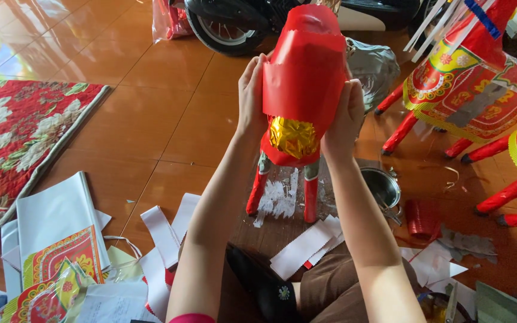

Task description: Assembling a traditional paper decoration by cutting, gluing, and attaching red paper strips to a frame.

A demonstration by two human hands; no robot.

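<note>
I hold a red paper animal figure (303,72) upright in front of me, its red legs (257,191) standing on the floor. A crumpled gold foil patch (293,136) sits on its lower front. My left hand (251,96) presses the red paper against the figure's left side. Against the right side lies my right hand (345,116), fingers flat on the paper. Both hands grip the body between them.
Finished decorated paper horses (471,84) stand at the right. A small metal pot (382,186) and a red roll (423,218) lie near my right arm. Paper strips (163,230) and printed sheets (61,257) litter the floor at left, beside a floral mat (13,131). A scooter wheel (225,27) is behind.
</note>
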